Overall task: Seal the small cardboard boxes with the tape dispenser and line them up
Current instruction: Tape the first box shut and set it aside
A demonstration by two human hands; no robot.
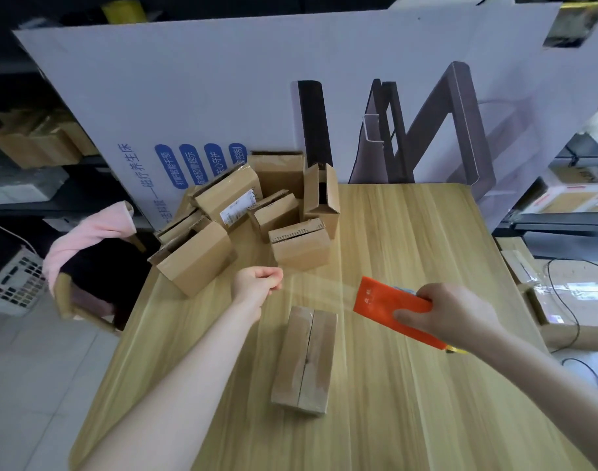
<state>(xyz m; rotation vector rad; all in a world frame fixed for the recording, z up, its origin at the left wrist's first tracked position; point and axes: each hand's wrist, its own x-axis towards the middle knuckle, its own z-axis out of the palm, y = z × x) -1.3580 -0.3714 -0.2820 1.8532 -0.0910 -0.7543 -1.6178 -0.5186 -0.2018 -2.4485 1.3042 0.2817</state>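
The right hand (450, 314) grips the orange dispenser (392, 309), thumb across its near face. A pale mark on the orange is too small to read. A clear strip of tape (319, 288) runs left from it to the left hand (258, 283), whose curled fingers seem to pinch the strip's end, though the end itself is hard to make out. Both hands are above the counter (409, 402).

Just near of the tape lies one box (306, 360), flaps closed, seam up. Bare wood spreads right of it and nearer, out to the counter's right edge.

At the far left sits a pile (195, 260) of boxes, some with flaps open. One has a white label (238, 209) with unreadable print. Behind it a white board (222, 96) stands along the far edge, with blue sideways print reading 磁疗养生床.

Left of the counter is a chair (66, 300) with a pink cloth (86, 232) draped over it.
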